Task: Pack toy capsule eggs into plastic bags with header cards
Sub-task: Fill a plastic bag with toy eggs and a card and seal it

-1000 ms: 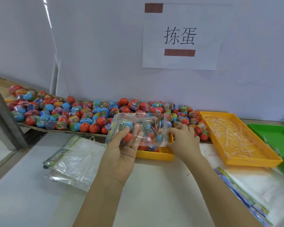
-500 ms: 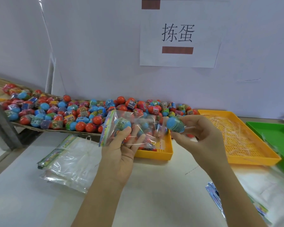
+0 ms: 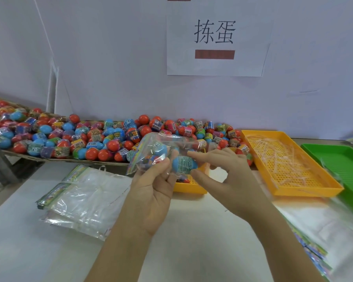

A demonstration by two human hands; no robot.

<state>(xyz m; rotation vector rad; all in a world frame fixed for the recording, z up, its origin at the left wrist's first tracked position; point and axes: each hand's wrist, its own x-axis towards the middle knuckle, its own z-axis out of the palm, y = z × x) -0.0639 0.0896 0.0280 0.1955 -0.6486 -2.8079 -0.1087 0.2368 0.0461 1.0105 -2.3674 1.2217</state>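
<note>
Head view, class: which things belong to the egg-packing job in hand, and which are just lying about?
In the job: left hand gripping the part-filled plastic bag; right hand pinching the blue egg; egg pile; empty bags.
Lying about: yellow tray of strips; green tray; wall sign.

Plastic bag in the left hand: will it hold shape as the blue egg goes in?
Likely floppy: the plastic bag is thin creased film, crumpling where the left hand grips it. The eggs inside probably weigh it down. The blue egg, smooth and rounded, could slip or roll.
</note>
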